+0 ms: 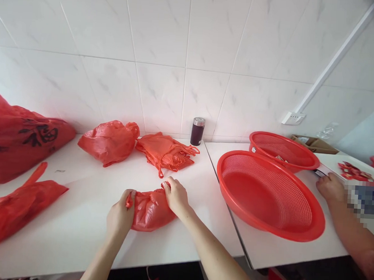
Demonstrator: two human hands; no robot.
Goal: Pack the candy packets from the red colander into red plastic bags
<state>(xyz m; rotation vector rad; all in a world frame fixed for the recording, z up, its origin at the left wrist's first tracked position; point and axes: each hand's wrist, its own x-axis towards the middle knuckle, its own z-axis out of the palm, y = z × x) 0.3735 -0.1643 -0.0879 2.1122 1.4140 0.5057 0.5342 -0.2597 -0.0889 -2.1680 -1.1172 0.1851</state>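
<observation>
A filled red plastic bag (150,216) rests on the white table in front of me, its top gathered between my hands. My left hand (121,210) is closed on the bag's left end, with a bit of red plastic showing between the fingers. At the upper right corner of the bag, my right hand (175,195) pinches the plastic. What lies inside the bag is hidden. Just beyond my hands is a flat pile of red plastic bags (169,151). Left of that pile sits another filled red bag (109,141) with a knotted top.
Large red bag (25,142) and smaller red bag (21,201) lie left. A dark tumbler (197,132) stands by the wall. Two red baskets, the front basket (266,195) and the rear basket (281,148), stand right. A co-worker's hand (331,187) is near them.
</observation>
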